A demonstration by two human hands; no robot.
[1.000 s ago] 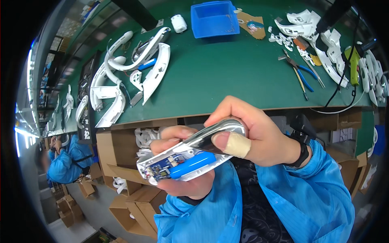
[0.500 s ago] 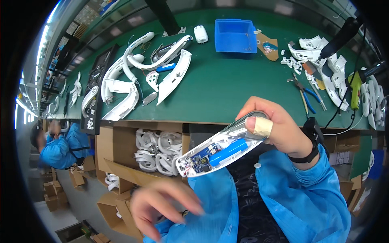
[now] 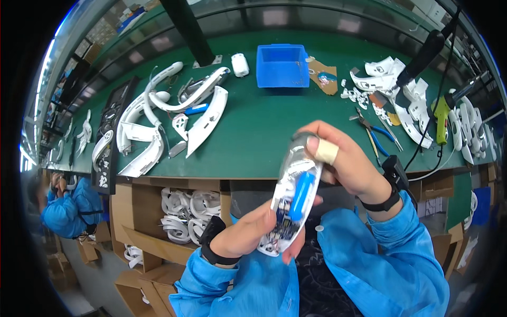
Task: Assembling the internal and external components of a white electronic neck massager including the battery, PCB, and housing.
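Note:
Between my hands, above my lap, is an opened white curved plastic housing (image 3: 288, 178). Inside it sit a blue cylindrical battery (image 3: 302, 196) and a dark blue circuit board (image 3: 285, 211); its upper end is clear or shiny grey. My right hand (image 3: 351, 164), with a tan bandage on the thumb, grips this upper end. My left hand (image 3: 245, 232) is closed around the lower end by the board, its thumb along the near side and its fingers partly hidden underneath. The housing slants, lower end toward me.
On the green bench (image 3: 248, 137) stand a blue bin (image 3: 282, 83), white curved shells (image 3: 208, 121), blue-handled pliers (image 3: 384, 134), white scraps and a green electric screwdriver (image 3: 441, 119). Below the bench edge, a cardboard box (image 3: 153, 238) holds white ring-shaped parts. A co-worker (image 3: 71, 208) sits far left.
My left hand has come up from below and taken hold of the housing's lower end. The housing has turned steeper and moved slightly left in my right hand. The view has shifted.

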